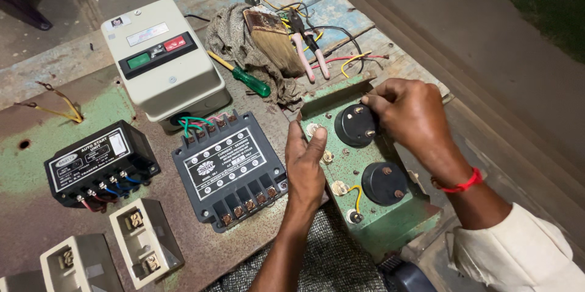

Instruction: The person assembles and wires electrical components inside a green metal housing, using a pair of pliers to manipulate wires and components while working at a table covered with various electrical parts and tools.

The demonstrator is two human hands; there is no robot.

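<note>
Your right hand (409, 112) is curled over the upper of two round black meter backs (355, 125), fingertips pinched at its terminal studs. Your left hand (304, 167) lies flat and mostly open along the left edge of the green metal panel (390, 222), thumb up by a small pale fitting, steadying it. The panel sits tilted on the worn bench, just right of the black relay unit (230, 170); the lower meter back (384, 183) and a short yellow wire (358, 194) are below your fingers.

Expect the sheet-metal panel to be stiff and fairly light, with hard edges; hold it by the rim as you do. The meter housings look like brittle plastic and the studs small, so grip lightly. Pliers (308, 48), a paintbrush (271, 36) and a green-handled screwdriver (244, 76) lie beyond.
</note>
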